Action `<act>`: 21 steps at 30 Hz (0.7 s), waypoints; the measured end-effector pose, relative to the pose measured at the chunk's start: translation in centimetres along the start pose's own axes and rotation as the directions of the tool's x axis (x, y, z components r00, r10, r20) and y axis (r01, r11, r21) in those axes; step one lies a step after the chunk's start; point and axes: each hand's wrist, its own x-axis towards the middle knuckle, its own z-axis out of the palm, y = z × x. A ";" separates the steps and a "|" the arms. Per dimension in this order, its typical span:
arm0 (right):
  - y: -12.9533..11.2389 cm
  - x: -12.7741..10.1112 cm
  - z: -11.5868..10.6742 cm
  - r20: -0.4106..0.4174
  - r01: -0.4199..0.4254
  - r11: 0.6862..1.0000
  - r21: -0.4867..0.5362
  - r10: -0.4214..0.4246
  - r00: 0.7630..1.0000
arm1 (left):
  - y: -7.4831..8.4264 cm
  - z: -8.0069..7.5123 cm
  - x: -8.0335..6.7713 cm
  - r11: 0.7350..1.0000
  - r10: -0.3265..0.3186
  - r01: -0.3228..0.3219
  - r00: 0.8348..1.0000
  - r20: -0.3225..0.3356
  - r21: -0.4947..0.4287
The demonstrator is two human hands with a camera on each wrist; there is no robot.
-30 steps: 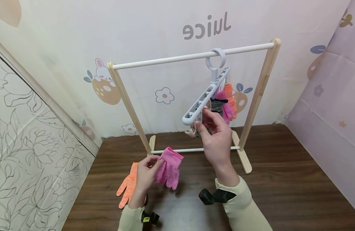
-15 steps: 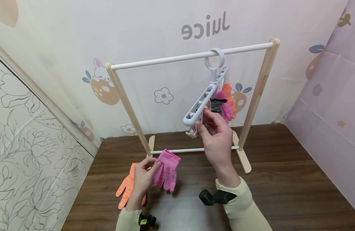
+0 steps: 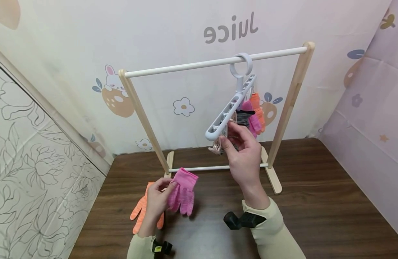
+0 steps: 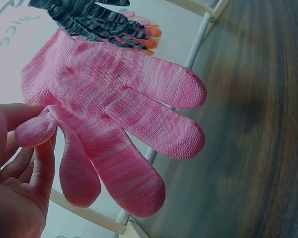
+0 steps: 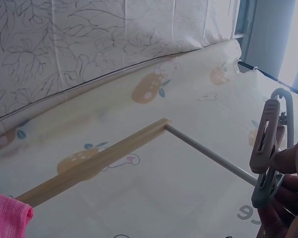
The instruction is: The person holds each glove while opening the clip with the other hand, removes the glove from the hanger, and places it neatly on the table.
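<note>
My left hand (image 3: 166,187) pinches a pink knit glove (image 3: 183,190) just above the table, cuff up and fingers hanging; the left wrist view shows the pink glove (image 4: 119,119) held at its thumb side by my left hand (image 4: 27,148). My right hand (image 3: 227,135) is raised to the lower end of a white clip hanger (image 3: 232,104) and pinches a beige clip (image 5: 266,148) hanging beneath it. The hanger's ring hangs on the white top bar (image 3: 186,66) of a wooden rack. A dark striped glove (image 4: 89,22), a pink one and an orange one (image 3: 257,111) hang from its clips.
An orange glove (image 3: 140,210) lies flat on the dark wooden table (image 3: 315,216), left of my left hand. The rack's lower rail (image 3: 202,168) and feet stand mid-table. Patterned cloth walls close in behind and on both sides.
My left hand has sunk a little and drifted left with the pink glove. My right hand stays at the clip under the hanger.
</note>
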 end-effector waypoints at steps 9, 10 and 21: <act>0.1 0.0 0.0 0.006 -0.001 1.000 -0.010 0.001 1.000 | -2.6 -0.5 0.3 1.000 -0.011 0.011 1.000 -0.002 0.008; 0.1 0.0 0.0 0.006 -0.001 1.000 -0.010 0.001 1.000 | -2.7 -0.5 0.3 1.000 -0.008 0.008 1.000 -0.001 0.008; 0.1 0.0 0.0 0.006 -0.004 1.000 -0.020 0.004 1.000 | -3.4 -0.8 -0.3 0.998 -0.034 0.035 0.999 -0.022 0.052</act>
